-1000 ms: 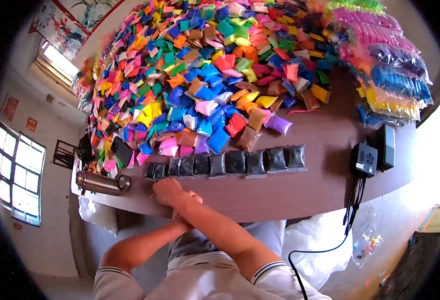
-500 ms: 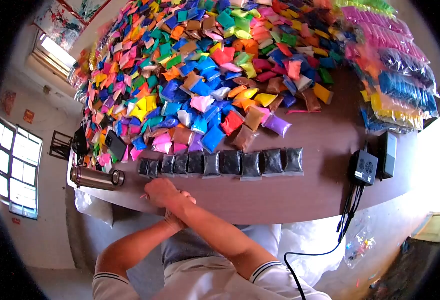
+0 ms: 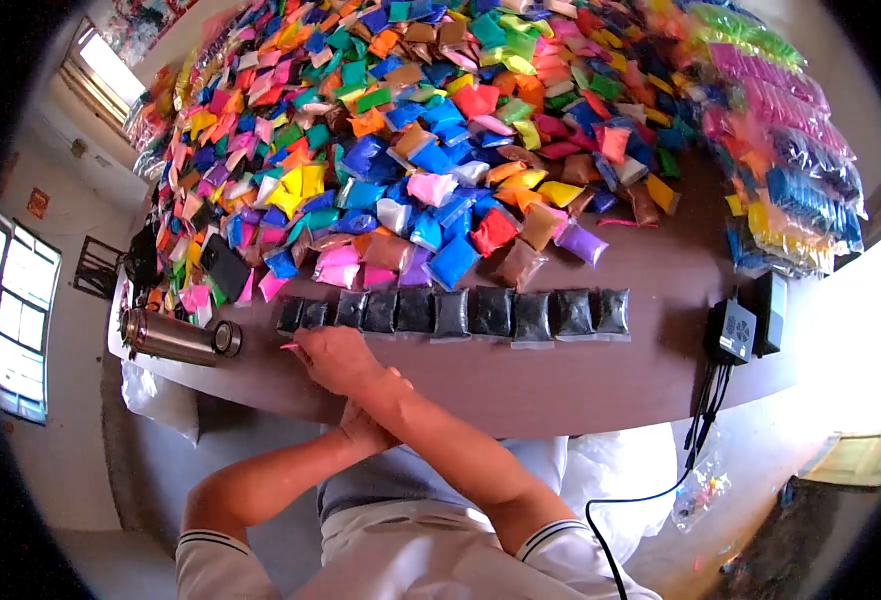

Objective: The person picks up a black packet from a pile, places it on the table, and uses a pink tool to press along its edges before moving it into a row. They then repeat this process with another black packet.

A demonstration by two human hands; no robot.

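Note:
My right hand (image 3: pixel 338 360) reaches across to the left, just in front of the row of small clear bags with black filling (image 3: pixel 451 314). Its fingers are closed, and a thin pink thing (image 3: pixel 289 347) sticks out at their tips; its kind is too small to make out. Beneath my right forearm lies my left hand (image 3: pixel 365 424), crossed under near the wrist. Most of its fingers are hidden there, with only a bit showing past the forearm. At the row's left end, the nearest black bags (image 3: pixel 313 314) lie right beyond my right hand.
A large heap of colourful small bags (image 3: pixel 400 150) covers the table's far side. Stacked clear packs (image 3: pixel 810 190) lie at the right. A steel flask (image 3: pixel 175 337) and a dark phone (image 3: pixel 225 267) are at the left. A black cabled box (image 3: pixel 731 332) stands near the right edge.
The whole view has shifted a little. My right hand and the pink tip have come slightly nearer the black bags. My arms are still crossed.

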